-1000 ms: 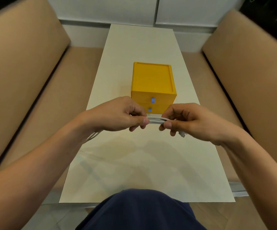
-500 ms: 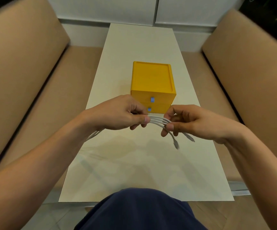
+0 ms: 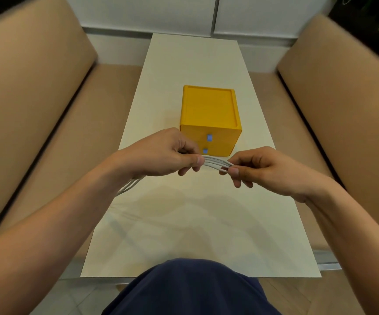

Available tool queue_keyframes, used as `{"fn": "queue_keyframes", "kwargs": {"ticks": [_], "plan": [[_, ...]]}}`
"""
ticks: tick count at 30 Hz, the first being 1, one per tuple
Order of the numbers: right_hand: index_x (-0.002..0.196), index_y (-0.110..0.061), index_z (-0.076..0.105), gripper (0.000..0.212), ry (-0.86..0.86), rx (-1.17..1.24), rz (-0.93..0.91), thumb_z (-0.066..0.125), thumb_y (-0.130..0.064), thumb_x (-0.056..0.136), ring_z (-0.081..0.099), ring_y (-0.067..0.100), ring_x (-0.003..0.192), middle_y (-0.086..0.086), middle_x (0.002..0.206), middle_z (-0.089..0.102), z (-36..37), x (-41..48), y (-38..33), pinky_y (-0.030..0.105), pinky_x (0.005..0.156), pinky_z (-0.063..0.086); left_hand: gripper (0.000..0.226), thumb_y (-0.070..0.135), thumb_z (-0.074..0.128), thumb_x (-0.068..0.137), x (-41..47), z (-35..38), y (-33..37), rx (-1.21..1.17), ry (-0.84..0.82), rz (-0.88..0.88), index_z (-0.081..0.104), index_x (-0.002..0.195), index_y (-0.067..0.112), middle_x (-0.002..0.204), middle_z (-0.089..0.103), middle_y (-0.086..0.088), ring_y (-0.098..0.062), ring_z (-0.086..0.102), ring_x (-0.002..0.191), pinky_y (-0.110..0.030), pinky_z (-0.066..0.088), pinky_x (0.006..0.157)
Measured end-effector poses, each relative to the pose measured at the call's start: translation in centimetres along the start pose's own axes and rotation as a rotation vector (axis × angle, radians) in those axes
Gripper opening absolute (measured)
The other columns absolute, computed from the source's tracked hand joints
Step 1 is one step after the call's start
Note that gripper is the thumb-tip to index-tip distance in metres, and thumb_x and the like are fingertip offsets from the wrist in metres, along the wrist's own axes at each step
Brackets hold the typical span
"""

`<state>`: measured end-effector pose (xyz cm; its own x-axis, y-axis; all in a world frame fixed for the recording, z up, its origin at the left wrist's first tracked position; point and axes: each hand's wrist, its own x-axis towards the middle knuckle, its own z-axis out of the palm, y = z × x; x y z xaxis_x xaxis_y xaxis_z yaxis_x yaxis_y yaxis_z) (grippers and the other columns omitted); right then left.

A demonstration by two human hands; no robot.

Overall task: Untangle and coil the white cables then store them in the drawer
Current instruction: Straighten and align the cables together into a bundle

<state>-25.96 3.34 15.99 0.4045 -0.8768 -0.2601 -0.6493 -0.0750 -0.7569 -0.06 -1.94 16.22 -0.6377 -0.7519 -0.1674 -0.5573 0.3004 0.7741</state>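
**Gripping a gathered bundle of white cables above the surface; drawers not yet opened**

Two tan upholstered benches (image 3: 36, 98) flank a long pale surface (image 3: 195, 223). A yellow drawer unit (image 3: 210, 108) stands near the middle of it, with both drawers shut.

The left hand (image 3: 161, 155) and right hand (image 3: 268, 169) are raised just in front of the unit, near each other but apart. The left fingers (image 3: 185, 171) are curled round the white cables (image 3: 213, 163), with the thumb pressing on top. The right fingers (image 3: 245, 159) pinch the same strands against the thumb.

The cables run as several parallel strands between the two hands, clear of the surface. A loop (image 3: 127, 187) hangs out below the left wrist. The cable ends cannot be seen. Two blue pull tabs (image 3: 209, 138) sit one above the other on the drawer fronts.

Assessment: coiling appears to be in progress and storage has not begun.

Hazards noted:
- The strands look springy. If either grip slackens, the loops are likely to fan out and tangle again.
- The hanging loop is unsupported. It may drag or catch on the surface as the bundle is drawn in.
- Both hands are occupied. Opening a drawer means freeing one, and the coil may spring apart then.
- The unit looks light and may slide when a tab is pulled.
- A coil wound too wide may jam the drawer.
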Motion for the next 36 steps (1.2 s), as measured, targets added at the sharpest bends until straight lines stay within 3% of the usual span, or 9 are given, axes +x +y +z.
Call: {"fn": "queue_keyframes", "kwargs": {"ticks": [5, 8, 13, 18, 23, 28, 32, 34, 36], "plan": [[0.102, -0.031, 0.071, 0.017, 0.066, -0.041, 0.028, 0.055, -0.036, 0.104, 0.052, 0.005, 0.063, -0.012, 0.069, 0.059, -0.1, -0.2, 0.1, 0.032, 0.065, 0.044, 0.025, 0.030, 0.063, 0.101, -0.1, 0.0, -0.3, -0.046, -0.032, 0.006, 0.078, 0.086, 0.017, 0.062, 0.065, 0.002, -0.010, 0.044, 0.053, -0.017, 0.035, 0.050], [0.100, -0.032, 0.070, 0.022, 0.061, -0.129, 0.063, 0.052, -0.043, 0.103, 0.042, 0.004, 0.056, -0.009, 0.067, 0.052, 0.0, -0.3, -0.5, 0.029, 0.059, 0.035, 0.024, 0.027, 0.063, 0.101, -0.2, -0.1, -0.4, -0.114, -0.051, -0.002, 0.079, 0.087, 0.016, 0.061, 0.063, 0.000, -0.012, 0.042, 0.054, -0.018, 0.034, 0.050], [0.091, -0.033, 0.072, 0.027, 0.116, -0.077, -0.030, 0.054, -0.048, 0.103, 0.046, 0.034, 0.070, 0.020, 0.080, 0.057, -0.5, -1.1, -1.9, 0.040, 0.062, 0.036, 0.027, 0.029, 0.064, 0.100, -0.6, -0.6, -0.6, -0.155, -0.120, 0.012, 0.078, 0.085, 0.013, 0.062, 0.063, -0.004, -0.010, 0.041, 0.054, -0.021, 0.034, 0.052], [0.085, -0.030, 0.070, 0.030, 0.168, -0.173, 0.024, 0.051, -0.042, 0.105, 0.040, 0.007, 0.049, -0.011, 0.054, 0.049, 0.5, 0.6, -1.4, 0.022, 0.052, 0.029, 0.027, 0.027, 0.064, 0.100, -0.9, -0.8, 0.0, -0.195, -0.070, 0.164, 0.075, 0.082, 0.010, 0.057, 0.054, 0.000, -0.015, 0.043, 0.056, -0.026, 0.035, 0.056], [0.083, -0.027, 0.068, 0.032, 0.082, -0.200, -0.028, 0.051, -0.044, 0.104, 0.041, 0.006, 0.054, -0.008, 0.060, 0.050, 0.3, -0.7, -2.6, 0.023, 0.054, 0.030, 0.027, 0.036, 0.065, 0.099, 0.0, 0.4, -1.2, -0.003, 0.109, -0.017, 0.077, 0.078, 0.025, 0.054, 0.050, 0.008, -0.005, 0.042, 0.053, -0.028, 0.035, 0.058], [0.090, -0.030, 0.076, 0.033, 0.176, -0.041, -0.092, 0.052, -0.053, 0.096, 0.042, 0.028, 0.064, 0.021, 0.077, 0.055, -0.7, -0.2, -2.4, 0.035, 0.061, 0.033, 0.025, 0.035, 0.061, 0.102, -0.6, 0.2, -0.9, -0.063, 0.008, 0.041, 0.080, 0.090, 0.024, 0.058, 0.049, 0.002, -0.012, 0.039, 0.055, -0.023, 0.032, 0.054], [0.092, -0.038, 0.077, 0.028, 0.043, 0.010, -0.075, 0.058, -0.059, 0.090, 0.045, 0.024, 0.063, 0.009, 0.070, 0.057, -0.8, -0.1, -2.2, 0.045, 0.061, 0.039, 0.025, 0.035, 0.066, 0.098, -1.4, -0.7, -1.5, -0.234, -0.047, 0.084, 0.081, 0.087, 0.018, 0.058, 0.044, 0.000, -0.032, 0.033, 0.062, -0.041, 0.027, 0.058], [0.097, -0.042, 0.079, 0.037, -0.050, -0.015, -0.054, 0.059, -0.070, 0.084, 0.057, 0.035, 0.076, 0.006, 0.081, 0.070, -1.2, -0.1, -2.4, 0.051, 0.071, 0.049, 0.028, 0.038, 0.068, 0.096, -1.4, -0.7, -1.5, -0.251, -0.060, 0.091, 0.080, 0.083, 0.016, 0.058, 0.043, 0.001, -0.023, 0.033, 0.061, -0.041, 0.025, 0.058], [0.097, -0.041, 0.079, 0.039, -0.094, -0.033, -0.041, 0.061, -0.071, 0.079, 0.053, 0.041, 0.077, 0.015, 0.083, 0.069, -1.5, -0.1, -2.5, 0.051, 0.067, 0.045, 0.032, 0.041, 0.068, 0.093, -1.4, -0.5, -1.5, -0.234, -0.061, 0.087, 0.078, 0.077, 0.016, 0.057, 0.041, 0.001, -0.016, 0.033, 0.059, -0.042, 0.023, 0.058]]}}
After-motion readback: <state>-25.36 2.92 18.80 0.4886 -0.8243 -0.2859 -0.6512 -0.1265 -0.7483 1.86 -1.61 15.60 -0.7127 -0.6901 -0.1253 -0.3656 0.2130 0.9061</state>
